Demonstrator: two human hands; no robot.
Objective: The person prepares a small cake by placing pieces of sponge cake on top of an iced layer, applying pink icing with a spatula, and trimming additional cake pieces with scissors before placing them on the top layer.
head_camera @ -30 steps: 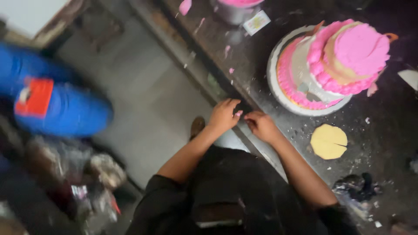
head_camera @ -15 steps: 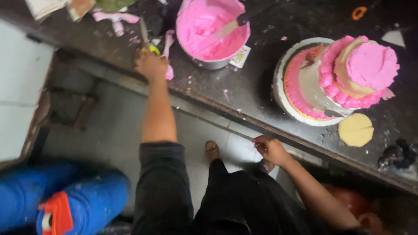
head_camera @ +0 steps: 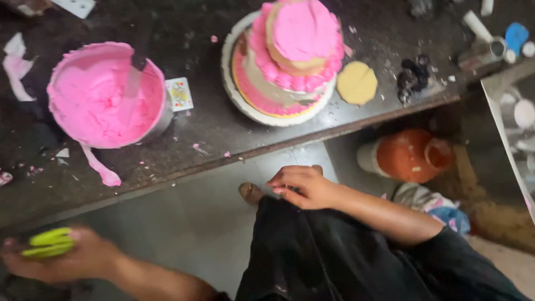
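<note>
Since half a second back the left hand (head_camera: 67,259) has come off the far edge of the counter and dropped down low, well below and left of the tiered pink cake (head_camera: 290,56), and it now has its fingers curled round something lime green (head_camera: 49,244) — looks like a pair of plastic handles, maybe scissors, but it's too blurry to swear to it. Right hand (head_camera: 304,187) sits just under the cake, off the counter edge, fingers loosely bent and pinching or resting on the black garment (head_camera: 345,256) at the waist; can't tell if it's really gripping the cloth. Judging by how the cake looks, the icing job is partway: top tier fully pink, piped pink borders around both tiers, but the lower tier's side still shows bare pale patches, so I'd say that wall still wants covering. Left of the cake sits the metal bowl of pink frosting (head_camera: 106,95) with a spatula (head_camera: 134,72) stuck in it, still plenty in there. Between bowl and cake lies a playing card (head_camera: 179,93); just right of the cake there's a round tan disc (head_camera: 356,82), and beyond that a dark crumbly lump (head_camera: 412,78). Below and right of the cake, down on the floor, an orange pot (head_camera: 415,155). Frosting smears and paper scraps litter the dark counter (head_camera: 212,128), but nothing actually blocks the cake.
</note>
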